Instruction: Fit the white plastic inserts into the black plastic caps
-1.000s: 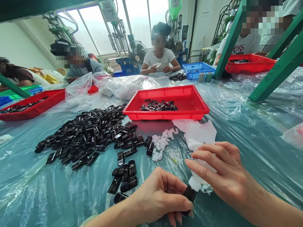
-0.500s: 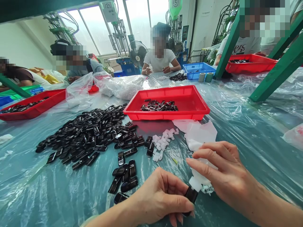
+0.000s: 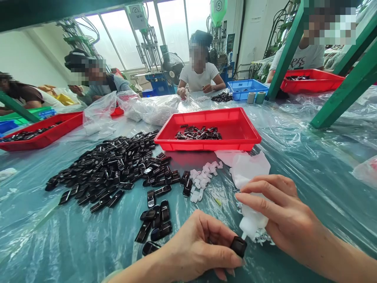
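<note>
Between the thumb and fingers of my left hand (image 3: 203, 247) is a small glossy black plastic piece (image 3: 238, 246), its end pointing up and right. My right hand (image 3: 282, 216) is closed around a soft white squeeze bottle (image 3: 253, 222), partly hidden by the fingers. The bottle's narrow tip points down beside the end of the black piece; whether they touch I cannot tell. Small white scraps (image 3: 265, 237) lie under the bottle. A large pile of similar black pieces (image 3: 106, 169) spreads to the left, with several loose ones (image 3: 157, 218) nearer my left hand.
Beyond my hands stands a red tray (image 3: 206, 147) with black pieces inside. Small white plastic parts (image 3: 202, 181) and a white sheet (image 3: 250, 167) lie before it. Clear plastic film (image 3: 294, 157) covers the table. Green posts (image 3: 344, 86) rise at right; co-workers sit opposite.
The white bottle has drawn back slightly to the right from the black piece, and its thin tip now shows. My left hand has tilted the piece so its end faces me more.
</note>
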{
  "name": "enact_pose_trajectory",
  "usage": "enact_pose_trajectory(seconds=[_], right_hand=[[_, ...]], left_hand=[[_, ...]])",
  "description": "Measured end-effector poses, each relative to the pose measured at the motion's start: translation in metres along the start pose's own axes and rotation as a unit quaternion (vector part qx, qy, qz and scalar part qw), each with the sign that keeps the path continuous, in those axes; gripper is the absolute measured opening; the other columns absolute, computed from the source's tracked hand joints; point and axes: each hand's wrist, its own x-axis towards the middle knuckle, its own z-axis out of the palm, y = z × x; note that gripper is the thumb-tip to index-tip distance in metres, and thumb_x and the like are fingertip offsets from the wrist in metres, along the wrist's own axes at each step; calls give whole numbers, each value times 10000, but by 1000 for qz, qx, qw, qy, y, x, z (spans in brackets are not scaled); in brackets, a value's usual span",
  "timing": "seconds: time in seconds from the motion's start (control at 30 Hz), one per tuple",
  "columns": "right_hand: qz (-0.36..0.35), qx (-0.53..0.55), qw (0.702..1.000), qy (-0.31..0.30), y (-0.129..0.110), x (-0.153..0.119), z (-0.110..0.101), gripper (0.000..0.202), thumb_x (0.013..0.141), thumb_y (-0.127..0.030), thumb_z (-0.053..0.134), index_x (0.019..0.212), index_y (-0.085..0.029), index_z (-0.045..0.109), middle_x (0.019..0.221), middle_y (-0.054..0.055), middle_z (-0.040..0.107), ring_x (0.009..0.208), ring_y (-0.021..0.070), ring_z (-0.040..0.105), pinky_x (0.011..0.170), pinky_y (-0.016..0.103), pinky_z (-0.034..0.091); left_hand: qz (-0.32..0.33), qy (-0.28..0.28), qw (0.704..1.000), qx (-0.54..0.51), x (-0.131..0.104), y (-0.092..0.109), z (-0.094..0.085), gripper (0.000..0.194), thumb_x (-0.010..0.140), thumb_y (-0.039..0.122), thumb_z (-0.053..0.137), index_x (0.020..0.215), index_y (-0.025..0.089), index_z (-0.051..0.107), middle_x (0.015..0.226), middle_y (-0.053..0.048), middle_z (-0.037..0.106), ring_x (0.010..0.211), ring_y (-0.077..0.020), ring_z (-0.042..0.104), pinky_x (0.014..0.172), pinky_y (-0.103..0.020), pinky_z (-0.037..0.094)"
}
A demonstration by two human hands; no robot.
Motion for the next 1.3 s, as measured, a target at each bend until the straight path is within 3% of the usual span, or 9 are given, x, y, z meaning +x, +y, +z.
enact_pose_trajectory(seconds=[0.1, 0.27, 0.4, 0.5, 0.7, 0.87, 1.03, 1.3], right_hand=[[53, 38, 998, 1, 9, -2, 2, 368, 766, -22, 438, 1051, -205, 581, 948, 51, 637, 926, 195, 562, 779, 351, 423], [252, 94, 962, 40, 46, -6, 6, 295, 750, -243, 636, 1043, -219, 607, 1006, 50, 666, 863, 222, 631, 623, 265, 489], [322, 121, 937, 65, 89, -11, 10, 271, 794, -325, 582, 986, -135, 610, 876, 41, 677, 721, 191, 642, 573, 255, 491], [372, 153, 914, 62, 112, -18, 14, 307, 908, -353, 403, 962, -127, 604, 873, 1, 627, 709, 139, 618, 602, 250, 505], [492, 162, 851, 91, 109, -16, 18, 268, 865, -294, 533, 1091, -150, 532, 995, 49, 594, 787, 137, 598, 671, 319, 519], [526, 156, 827, 124, 103, -8, 12, 378, 863, -277, 536, 1217, -175, 450, 1090, 64, 569, 844, 162, 598, 720, 357, 515], [536, 166, 820, 114, 103, -6, 12, 325, 870, -286, 525, 1168, -162, 492, 1066, 62, 579, 853, 163, 599, 727, 358, 513], [530, 120, 831, 117, 114, -10, 14, 293, 882, -295, 503, 1146, -169, 506, 1059, 56, 580, 841, 153, 598, 723, 347, 511]], left_hand=[[8, 19, 1000, -4, 0, 0, 1, 224, 546, 220, 762, 728, 94, 731, 577, -22, 608, 459, -53, 502, 487, -169, 446], [21, 29, 999, -12, 1, -1, 1, 213, 536, 171, 761, 732, 91, 735, 561, -12, 593, 478, -46, 493, 488, -148, 391], [33, 25, 999, -14, 1, -4, 0, 216, 548, 162, 754, 751, 91, 737, 627, -31, 623, 551, -54, 506, 532, -146, 388], [40, 37, 999, 3, 2, -7, 0, 215, 549, 159, 745, 752, 91, 734, 627, -33, 628, 560, -60, 508, 530, -150, 378], [31, 72, 996, 30, 3, -8, 1, 196, 548, 195, 723, 714, 92, 712, 515, -10, 584, 481, -89, 528, 476, -179, 402], [28, 98, 994, 46, 4, -7, 2, 186, 565, 226, 706, 697, 97, 690, 520, 1, 561, 463, -86, 509, 444, -184, 421], [31, 100, 993, 56, 5, -7, 1, 192, 560, 216, 704, 710, 97, 693, 545, 0, 572, 446, -69, 485, 440, -181, 413], [31, 103, 993, 46, 5, -7, 1, 203, 560, 206, 700, 727, 91, 694, 526, 1, 577, 454, -75, 502, 457, -186, 435]])
